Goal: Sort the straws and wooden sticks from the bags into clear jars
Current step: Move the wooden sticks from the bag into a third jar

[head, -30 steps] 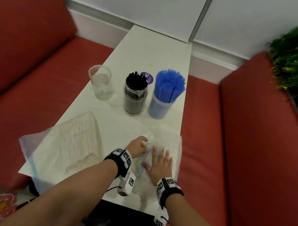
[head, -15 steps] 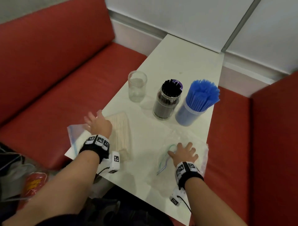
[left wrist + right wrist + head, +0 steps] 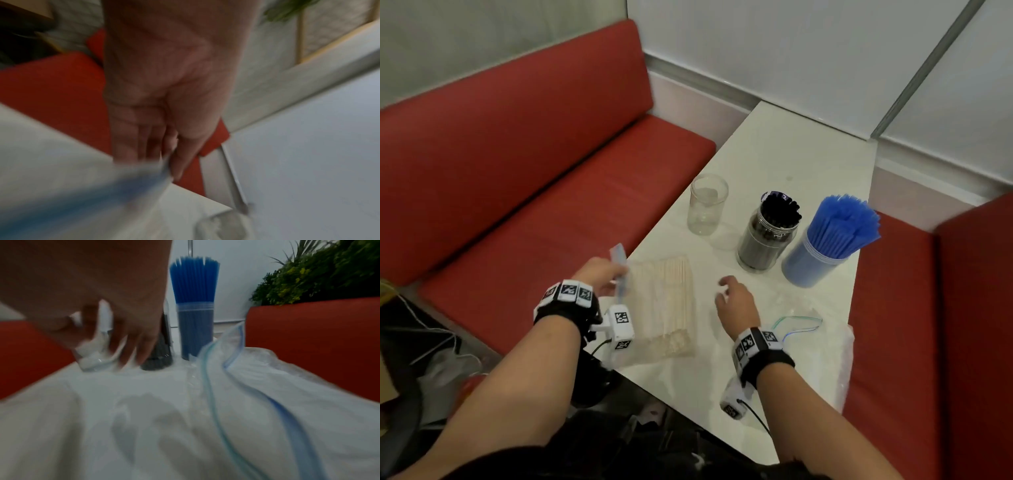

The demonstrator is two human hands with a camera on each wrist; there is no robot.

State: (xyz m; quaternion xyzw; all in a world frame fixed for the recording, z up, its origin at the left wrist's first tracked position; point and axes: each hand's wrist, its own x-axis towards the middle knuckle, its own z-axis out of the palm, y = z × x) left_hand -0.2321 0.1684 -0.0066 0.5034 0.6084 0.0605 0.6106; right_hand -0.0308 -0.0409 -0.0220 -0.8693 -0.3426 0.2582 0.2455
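Note:
A clear zip bag of wooden sticks (image 3: pixel 664 308) lies at the table's near left edge. My left hand (image 3: pixel 616 274) pinches its blue zip edge (image 3: pixel 102 191) and holds that edge raised; the left wrist view is blurred. My right hand (image 3: pixel 724 291) hovers just right of the stick bag with relaxed, spread fingers (image 3: pixel 141 344) and holds nothing. An empty clear jar (image 3: pixel 705 205) stands beyond the sticks. Beside it are a jar of black straws (image 3: pixel 770 236) and a jar of blue straws (image 3: pixel 825 246).
An empty crumpled zip bag (image 3: pixel 815 339) lies on the white table (image 3: pixel 791 154) at the near right, hanging over the edge. Red bench seats (image 3: pixel 551 212) flank the table on both sides. A green plant (image 3: pixel 318 272) stands behind the right bench.
My left hand has taken hold of the stick bag's zip edge and lifted it. My right hand has left the empty bag and moved left towards the sticks.

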